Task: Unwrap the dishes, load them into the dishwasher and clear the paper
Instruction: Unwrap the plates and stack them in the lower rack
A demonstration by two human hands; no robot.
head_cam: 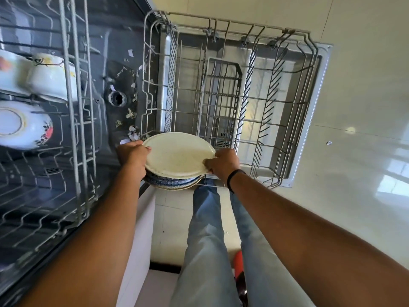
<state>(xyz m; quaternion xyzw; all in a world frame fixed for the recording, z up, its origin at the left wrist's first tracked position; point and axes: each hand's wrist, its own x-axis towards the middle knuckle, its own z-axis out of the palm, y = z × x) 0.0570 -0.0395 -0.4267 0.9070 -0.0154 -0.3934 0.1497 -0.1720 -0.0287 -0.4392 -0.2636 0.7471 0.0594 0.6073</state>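
Left hand (132, 155) gripping left rim of cream plate (177, 155), right hand (222, 163) pinching its right rim, black wristband (234, 177) behind. Plate tops a stack of plates (174, 181), blue-patterned one beneath, held at frame centre over near edge of pulled-out lower rack (296, 69). Cutlery basket (221, 103) just beyond. Paper scraps (131, 115) littering dishwasher floor, centre left. Upper rack (73, 107) far left, carrying floral cup (49, 76) and bowl (22, 125). Jeans (205, 229) below.
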